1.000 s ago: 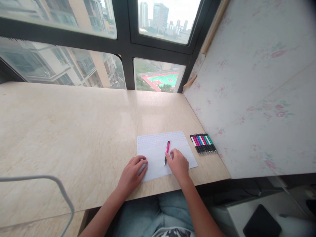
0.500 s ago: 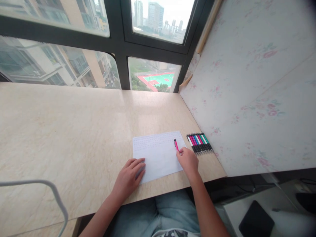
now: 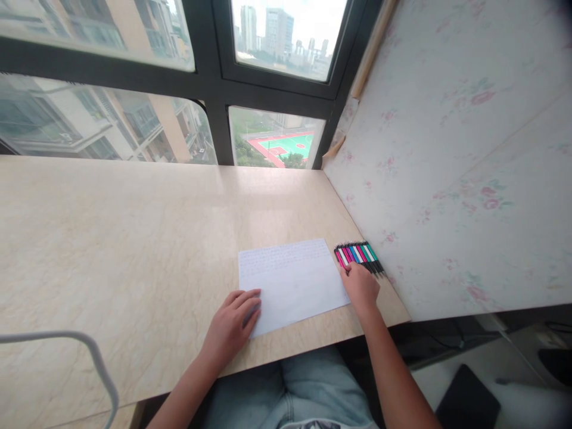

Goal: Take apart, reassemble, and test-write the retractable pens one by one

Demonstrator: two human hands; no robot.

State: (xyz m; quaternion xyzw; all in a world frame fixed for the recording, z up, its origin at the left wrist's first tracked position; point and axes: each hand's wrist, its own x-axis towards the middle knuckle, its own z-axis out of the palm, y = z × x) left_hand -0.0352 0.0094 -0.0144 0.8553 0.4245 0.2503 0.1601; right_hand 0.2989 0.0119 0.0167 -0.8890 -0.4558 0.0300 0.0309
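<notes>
A white sheet of paper (image 3: pixel 297 283) with faint lines of handwriting along its top lies on the stone-look counter. My left hand (image 3: pixel 231 320) rests flat over the sheet's lower left corner, fingers stretched and slightly bent. At the sheet's right edge, my right hand (image 3: pixel 361 289) pinches a pink pen (image 3: pixel 340 257) by its lower part. This pen lies at the left end of a row of several coloured pens (image 3: pixel 367 256), side by side with them. My hand hides the lower ends of the leftmost pens.
The counter (image 3: pixel 134 238) runs left beneath dark-framed windows (image 3: pixel 210 83). A flower-patterned wall (image 3: pixel 438 167) borders the pens on the right. A grey cable or tube (image 3: pixel 100 357) curves over the counter at lower left. Below right sits a dark flat object (image 3: pixel 469 398).
My right hand has carried the pink pen rightward off the paper to the left end of the pen row. My left hand has stayed on the sheet.
</notes>
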